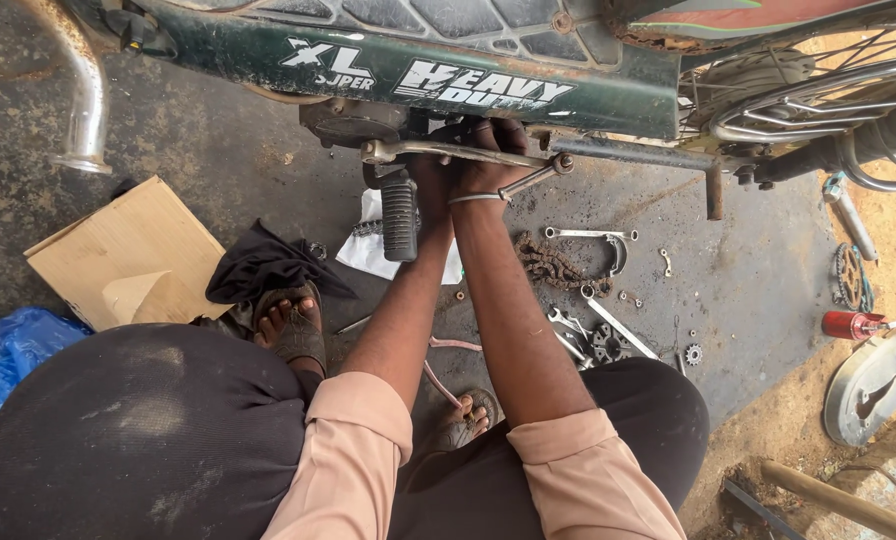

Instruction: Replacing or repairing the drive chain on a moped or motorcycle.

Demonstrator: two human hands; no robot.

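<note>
Both my arms reach forward under a dark green moped frame (488, 70). My left hand (430, 185) is up by the engine underside, beside a black rubber footrest (400, 215); what its fingers hold is hidden. My right hand (490, 160) is closed around a metal spanner (533, 178) that sits on a bolt near the footrest bar (448, 152). A silver bangle (476, 199) circles my right wrist.
On the oily ground lie a drive chain (551, 265), several spanners (608, 325), small nuts, a sprocket (848, 278), a red oil can (850, 324), a chain cover (873, 385), a cardboard sheet (123, 250), a black rag (268, 262), blue plastic (8, 350). The rear wheel (818, 90) stands at right.
</note>
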